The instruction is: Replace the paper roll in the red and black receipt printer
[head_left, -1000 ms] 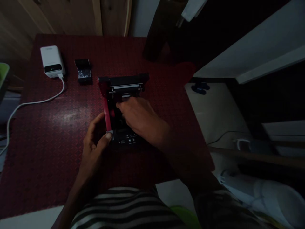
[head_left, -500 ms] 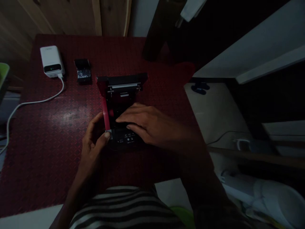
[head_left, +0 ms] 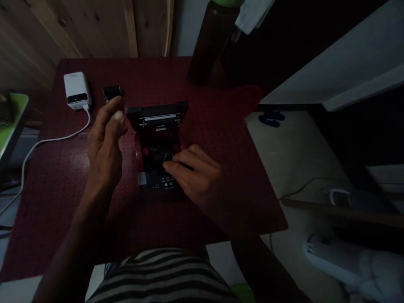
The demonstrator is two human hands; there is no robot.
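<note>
A small black and red printer-like device (head_left: 160,181) stands on the table with its lid (head_left: 158,111) raised and its inner compartment exposed. My right hand (head_left: 197,170) reaches in from the right, thumb and fingertips pinched together at a dark part in the compartment. What lies between those fingertips is too dark to make out. My left hand (head_left: 105,145) is raised beside the device's left side, off it, with fingers bent and nothing visible in them. Just beyond its fingertips, a small dark object (head_left: 112,91) is partly covered by the hand.
A white power bank (head_left: 77,89) with a plugged-in white cable (head_left: 67,136) lies on the red patterned table (head_left: 221,210). A tall dark bottle (head_left: 210,42) stands at the back. To the right, dark slippers (head_left: 271,118) are on the floor.
My left hand has let go of the device's left edge and moved up and forward. My right hand's fingers, stretched over the compartment before, are now pinched at its right part.
</note>
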